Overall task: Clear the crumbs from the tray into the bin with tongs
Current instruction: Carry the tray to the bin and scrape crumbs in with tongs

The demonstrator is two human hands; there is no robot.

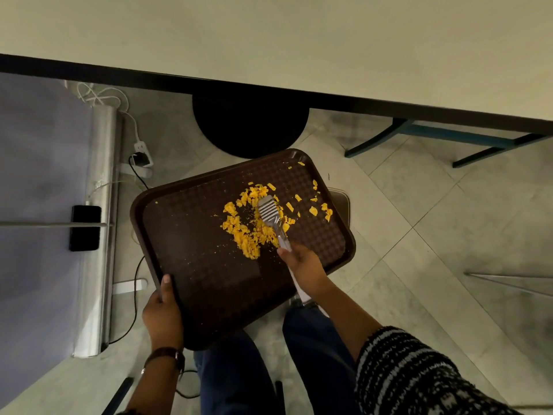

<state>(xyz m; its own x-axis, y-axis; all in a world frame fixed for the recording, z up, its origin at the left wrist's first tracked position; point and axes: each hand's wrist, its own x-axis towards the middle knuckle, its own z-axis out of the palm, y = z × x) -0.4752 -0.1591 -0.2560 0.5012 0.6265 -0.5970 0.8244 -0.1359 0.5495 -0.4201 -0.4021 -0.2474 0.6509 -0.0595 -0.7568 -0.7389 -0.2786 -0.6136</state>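
A dark brown tray [191, 253] is held above the floor, tilted, with my left hand [163, 313] gripping its near left edge, thumb on the rim. Yellow crumbs [248, 232] lie in a heap on the tray's far half, with scattered pieces toward the far right corner. My right hand [302, 265] grips silver tongs [270, 217] by the handle; the ridged tong head rests in the crumb heap. Part of what looks like the bin [342, 202] shows beneath the tray's far right edge, mostly hidden.
A white table [299, 40] with a dark edge spans the top. Below it are a black round base [250, 127], blue chair legs [449, 142], a metal post [98, 229] with cables and a power strip on the left, and a tiled floor.
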